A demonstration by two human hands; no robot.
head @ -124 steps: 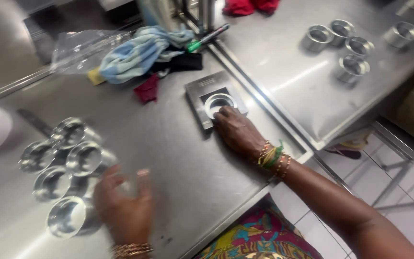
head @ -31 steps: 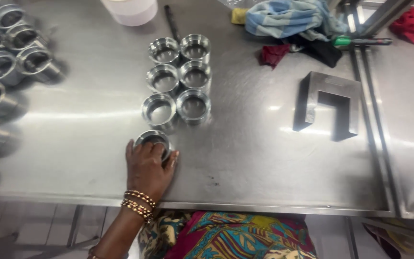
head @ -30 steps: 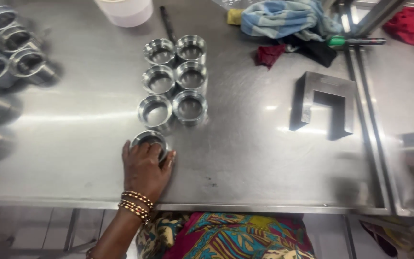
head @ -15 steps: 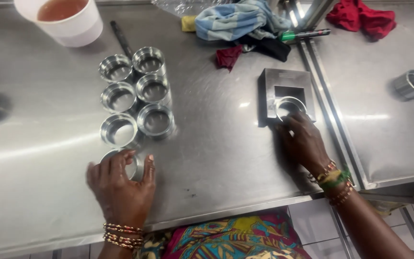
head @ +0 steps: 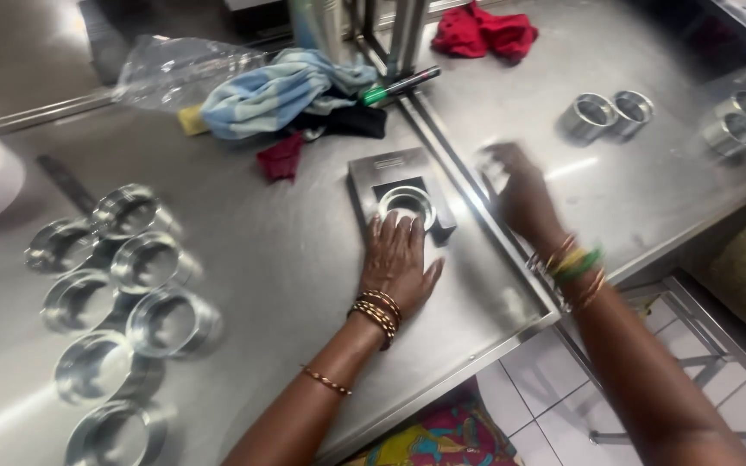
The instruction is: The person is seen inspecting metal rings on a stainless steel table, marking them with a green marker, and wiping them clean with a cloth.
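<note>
Head view shows us that our left hand [head: 401, 263] has crossed from the metal rings [head: 123, 302] to lie flat against the ring [head: 407, 205] seated in the steel block [head: 401, 194], while our blurred right hand [head: 518, 185], grip unclear, now reaches over the surface [head: 287, 259] toward farther rings [head: 608, 112].

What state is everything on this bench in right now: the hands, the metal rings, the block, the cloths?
Left hand: flat on the bench, fingertips at the block's ring.
Right hand: blurred, raised over the right bench; grip unclear.
Ring in block: seated in the recess, opening up.
Metal block: lying flat.
Rings at left: upright, grouped in rows.
Two rings at right: on their sides, touching.
Blue cloth: crumpled.
Green marker: capped, lying down.
</note>
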